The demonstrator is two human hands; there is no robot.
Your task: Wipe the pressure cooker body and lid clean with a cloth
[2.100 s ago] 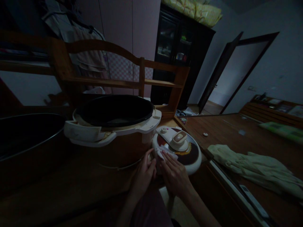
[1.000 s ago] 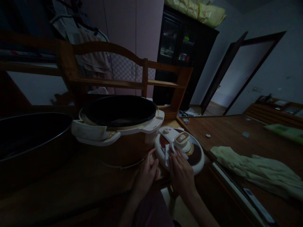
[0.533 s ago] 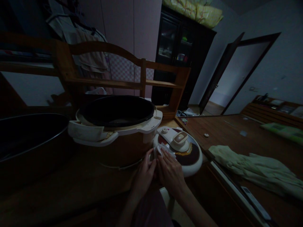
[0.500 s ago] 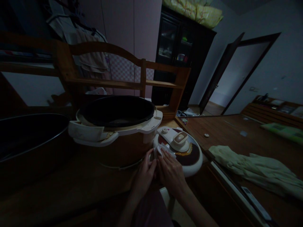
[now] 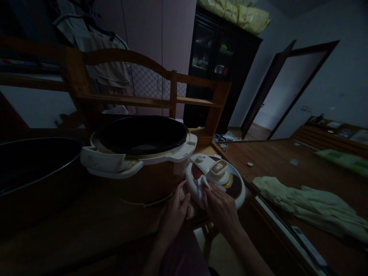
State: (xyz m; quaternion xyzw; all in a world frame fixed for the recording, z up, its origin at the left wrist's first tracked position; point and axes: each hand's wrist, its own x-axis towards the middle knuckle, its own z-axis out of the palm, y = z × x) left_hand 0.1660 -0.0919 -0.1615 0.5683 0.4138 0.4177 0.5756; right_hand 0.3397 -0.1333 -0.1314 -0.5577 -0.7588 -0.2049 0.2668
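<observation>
A round white and brown cooker lid (image 5: pixel 230 182) lies on the wooden table beside the open brown cooker (image 5: pixel 138 153), whose dark inner pot shows. My right hand (image 5: pixel 220 205) presses a small white cloth (image 5: pixel 200 184) flat against the lid's left part, fingers stretched over it. My left hand (image 5: pixel 176 212) rests at the lid's near left edge, against the cooker's base, fingers lightly curled and holding the lid steady.
A large dark metal basin (image 5: pixel 31 165) stands at the left. A wooden shelf rack (image 5: pixel 172 92) rises behind the cooker. Pale green cloth (image 5: pixel 304 203) lies on the wooden surface at the right. A dark cabinet (image 5: pixel 218 65) and an open doorway are behind.
My right hand slid the white cloth back and forth over the lid, now further up toward its knob than half a second ago. My left hand stayed at the lid's edge.
</observation>
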